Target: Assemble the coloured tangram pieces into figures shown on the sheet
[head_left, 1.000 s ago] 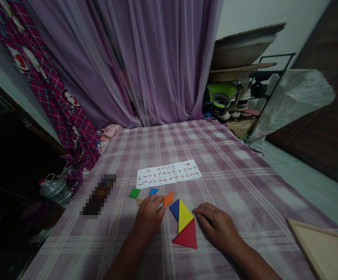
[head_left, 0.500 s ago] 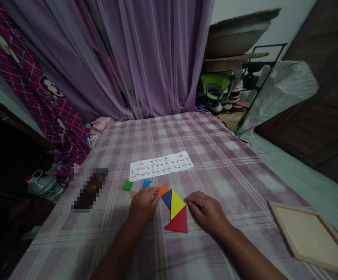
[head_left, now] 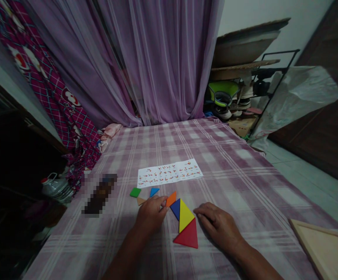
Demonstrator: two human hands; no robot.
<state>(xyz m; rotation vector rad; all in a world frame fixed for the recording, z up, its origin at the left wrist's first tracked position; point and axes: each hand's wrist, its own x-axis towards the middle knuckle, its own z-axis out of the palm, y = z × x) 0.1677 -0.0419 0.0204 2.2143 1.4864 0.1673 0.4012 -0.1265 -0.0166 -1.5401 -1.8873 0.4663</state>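
Note:
My left hand (head_left: 153, 213) pinches an orange tangram parallelogram (head_left: 171, 199) between thumb and finger. The orange piece lies against the dark blue triangle (head_left: 175, 209). Beside that one is a large yellow triangle (head_left: 185, 216), and a red triangle (head_left: 189, 234) adjoins it on the near side. My right hand (head_left: 217, 223) rests on the cloth just right of the yellow triangle, fingers loosely bent and holding nothing. Left of these lie a green piece (head_left: 135, 192), a light blue triangle (head_left: 154, 191) and a tan piece (head_left: 140, 201), partly hidden by my left hand.
A white sheet with small printed figures (head_left: 169, 174) lies beyond the pieces on the checked cloth (head_left: 233, 175). A wooden tray (head_left: 326, 249) is at the lower right. At left is a pixelated dark object (head_left: 100, 196). Purple curtains (head_left: 163, 58) hang at the far edge.
The whole view has shifted, so everything appears further right and lower. My left hand keeps its pinch on the orange parallelogram, and neither hand has visibly moved among the pieces.

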